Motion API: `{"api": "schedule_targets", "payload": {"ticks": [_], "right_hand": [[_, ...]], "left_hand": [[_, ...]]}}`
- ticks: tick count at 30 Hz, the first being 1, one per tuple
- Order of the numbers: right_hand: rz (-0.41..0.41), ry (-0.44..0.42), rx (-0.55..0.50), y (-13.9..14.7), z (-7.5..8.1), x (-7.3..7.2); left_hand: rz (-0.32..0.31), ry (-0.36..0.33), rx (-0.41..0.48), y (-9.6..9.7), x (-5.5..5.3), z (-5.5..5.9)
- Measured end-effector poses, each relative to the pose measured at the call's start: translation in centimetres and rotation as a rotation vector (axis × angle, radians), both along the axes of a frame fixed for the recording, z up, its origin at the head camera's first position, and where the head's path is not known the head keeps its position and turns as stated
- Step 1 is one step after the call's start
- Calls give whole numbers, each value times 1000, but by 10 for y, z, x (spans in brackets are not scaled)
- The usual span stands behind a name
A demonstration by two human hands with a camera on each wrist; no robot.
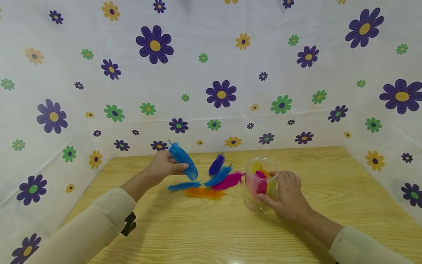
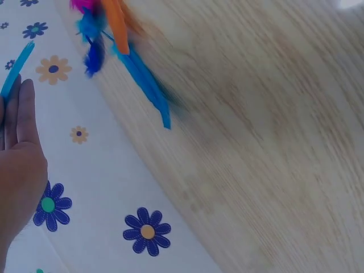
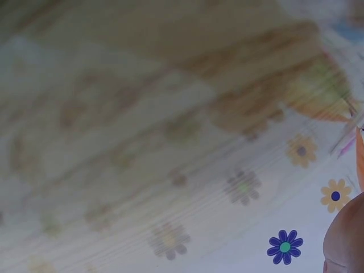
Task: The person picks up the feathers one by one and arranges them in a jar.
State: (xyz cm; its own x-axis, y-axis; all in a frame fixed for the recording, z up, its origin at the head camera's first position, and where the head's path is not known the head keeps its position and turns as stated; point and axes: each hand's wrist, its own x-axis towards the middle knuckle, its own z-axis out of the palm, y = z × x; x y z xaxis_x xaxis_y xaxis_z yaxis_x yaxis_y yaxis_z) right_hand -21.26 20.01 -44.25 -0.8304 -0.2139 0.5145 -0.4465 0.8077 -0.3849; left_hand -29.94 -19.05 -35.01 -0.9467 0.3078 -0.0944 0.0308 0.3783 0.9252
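A bright blue feather [image 1: 183,160] is pinched between the thumb and fingers of my left hand [image 1: 162,169], raised over the back left of the table. In the left wrist view only part of that hand [image 2: 23,153] shows, at the left edge. My right hand [image 1: 290,192] grips a clear plastic jar [image 1: 261,203] from its right side, thumb across the front. Inside the jar are pink, magenta, yellow and orange feathers [image 1: 261,182]. The right wrist view is blurred, with a bit of the right hand [image 3: 344,239] at its lower right corner.
Between the hands lie several loose feathers: a dark blue one [image 1: 216,165], a blue one [image 1: 218,176], a magenta one [image 1: 228,181], another blue one [image 1: 183,186] and an orange one [image 1: 203,193]. A flower-printed white cloth [image 1: 191,77] surrounds the wooden table [image 1: 204,231] at back and sides.
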Motion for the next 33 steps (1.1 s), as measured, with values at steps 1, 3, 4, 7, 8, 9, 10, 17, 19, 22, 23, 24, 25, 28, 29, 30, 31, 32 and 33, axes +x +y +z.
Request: {"api": "schedule_targets", "payload": {"ticks": [1, 3, 4, 7, 8, 9, 10, 17, 19, 22, 23, 24, 25, 28, 29, 30, 31, 32, 33], "right_hand": [[-1, 1, 0, 0, 0, 0], [-2, -4, -1, -1, -1, 0], [-2, -6, -1, -1, -1, 0], [-4, -8, -1, -2, -2, 0], [-2, -11, -2, -2, -2, 1], [-2, -13, -1, -2, -2, 1], [-2, -13, 0, -2, -2, 1], [5, 5, 4, -2, -1, 2], [6, 9, 5, -2, -1, 2], [5, 5, 5, -2, -1, 1], [2, 4, 6, -2, -1, 1], [0, 3, 6, -2, -1, 2], [0, -1, 3, -2, -1, 2], [1, -3, 2, -1, 0, 2], [0, -3, 1, -1, 0, 2], [-1, -2, 1, -1, 0, 2], [-2, -3, 0, -1, 0, 1], [-5, -4, 1, -1, -1, 1], [-6, -8, 1, -2, -1, 0]], "left_hand": [[-4, -9, 4, 2, 1, 1], [-5, -21, 7, 6, 2, 2], [-7, -25, 16, 9, 3, 2], [-5, -42, 45, 14, 4, 3], [-3, -46, 51, 16, 5, 3], [1, -49, 58, 18, 5, 3], [5, -52, 68, 20, 6, 4], [-3, -77, 160, 38, 13, 10], [-14, -87, 187, 44, 15, 12], [-37, -82, 202, 53, 18, 16], [-44, -77, 202, 57, 20, 18], [-51, -71, 201, 60, 22, 20], [-51, -68, 201, 65, 23, 22], [-35, -54, 188, 80, 26, 28], [-22, -51, 182, 85, 27, 30], [-13, -46, 177, 91, 28, 31], [-3, -44, 172, 97, 28, 33], [0, -36, 164, 102, 29, 34], [7, -32, 160, 108, 30, 36]]}}
